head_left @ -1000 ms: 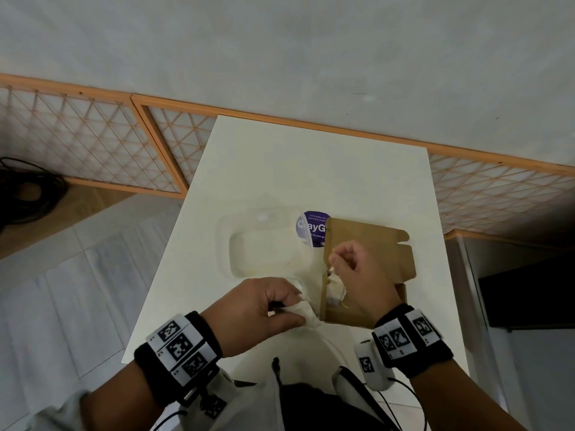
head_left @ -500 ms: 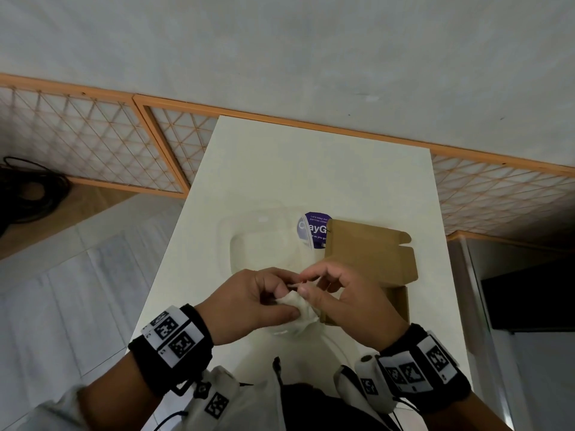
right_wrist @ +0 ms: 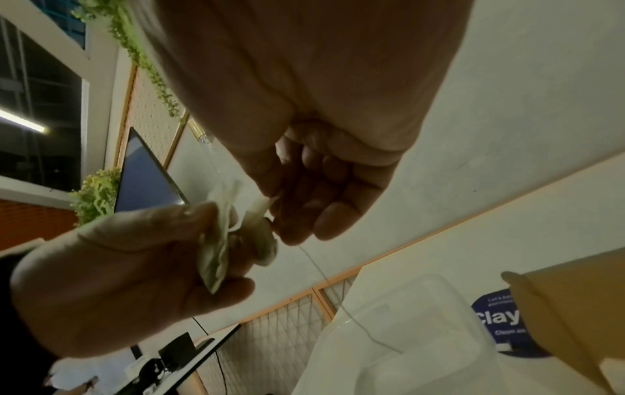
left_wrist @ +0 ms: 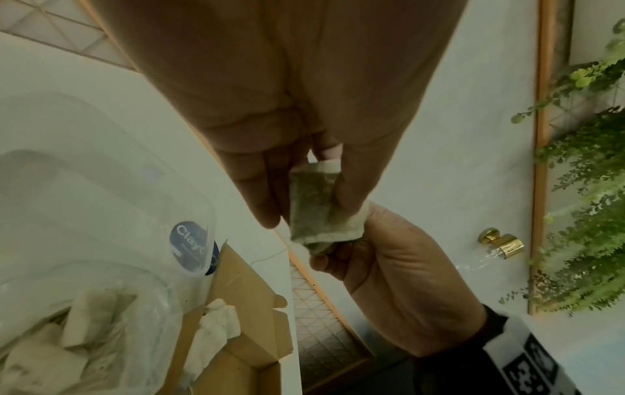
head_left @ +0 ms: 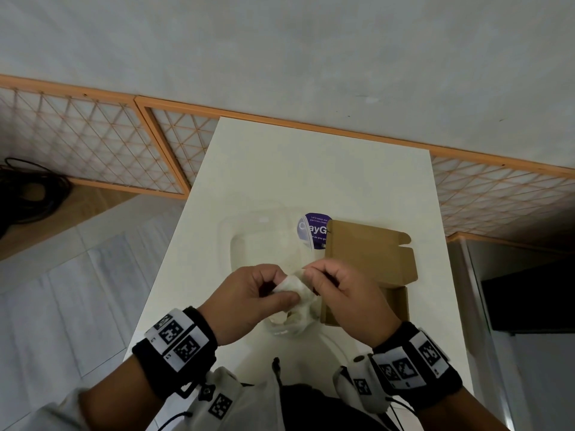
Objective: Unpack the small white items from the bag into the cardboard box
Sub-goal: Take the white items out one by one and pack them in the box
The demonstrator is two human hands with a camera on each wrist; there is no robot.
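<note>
**Two hands on one sachet, box waiting just beyond**

Both hands meet above the table's near edge. Left hand (head_left: 249,301) pinches a small white sachet (head_left: 294,286) between thumb and curled fingers, and the wrist view shows it as a flat pouch with a dark filling, like a tea bag. Right hand (head_left: 340,293) is pressed up against it, fingertips nipping the sachet's corner where a thin string (right_wrist: 333,288) trails down. So neither hand is free; both are closed on the same item, touching each other.

Just below the hands sits the clear bag (left_wrist: 101,320), with more white sachets still inside. Just beyond the right hand lies the cardboard box (head_left: 370,256), lid flap open, with at least one sachet already in it (left_wrist: 218,324).

My read: mid-unpack, one item being freed or passed over. Next move calls for the left hand to let go, the right to carry the sachet over the box and drop it, minding that the dangling string doesn't snag on the bag.
</note>
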